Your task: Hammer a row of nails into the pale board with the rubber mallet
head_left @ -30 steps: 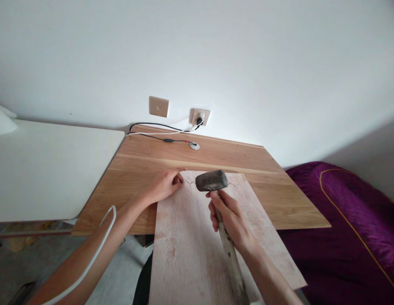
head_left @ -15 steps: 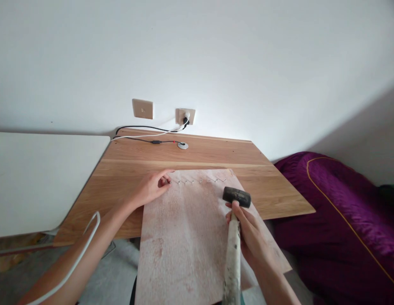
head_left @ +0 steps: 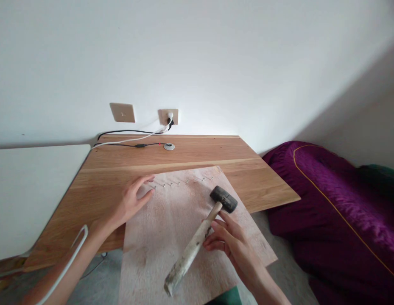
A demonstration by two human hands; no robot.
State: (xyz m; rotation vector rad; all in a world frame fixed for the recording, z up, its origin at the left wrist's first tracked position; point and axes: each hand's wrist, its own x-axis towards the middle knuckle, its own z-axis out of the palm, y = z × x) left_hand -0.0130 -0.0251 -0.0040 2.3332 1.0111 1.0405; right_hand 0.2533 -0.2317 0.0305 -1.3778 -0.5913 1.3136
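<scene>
Several nails [head_left: 171, 184] by parted, empty left grip [head_left: 131, 201], cables [head_left: 140, 145] beyond, right grip [head_left: 231, 238] curled at mallet handle [head_left: 192, 250], hold unclear.

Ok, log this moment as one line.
left hand: open beside leftmost nail | right hand: touching mallet handle | nails: row near far edge of board

Ahead of you, the board [head_left: 152, 250] lies on the table [head_left: 197, 152], overhanging its near edge. Nails [head_left: 164, 185] line the board's far end (your left hand [head_left: 131, 201] is at their left). The mallet [head_left: 196, 242] slants over the board, its head far right. Another tabletop [head_left: 34, 190] sits left, a draped cover [head_left: 308, 212] right, the wall socket [head_left: 164, 113] behind.
</scene>
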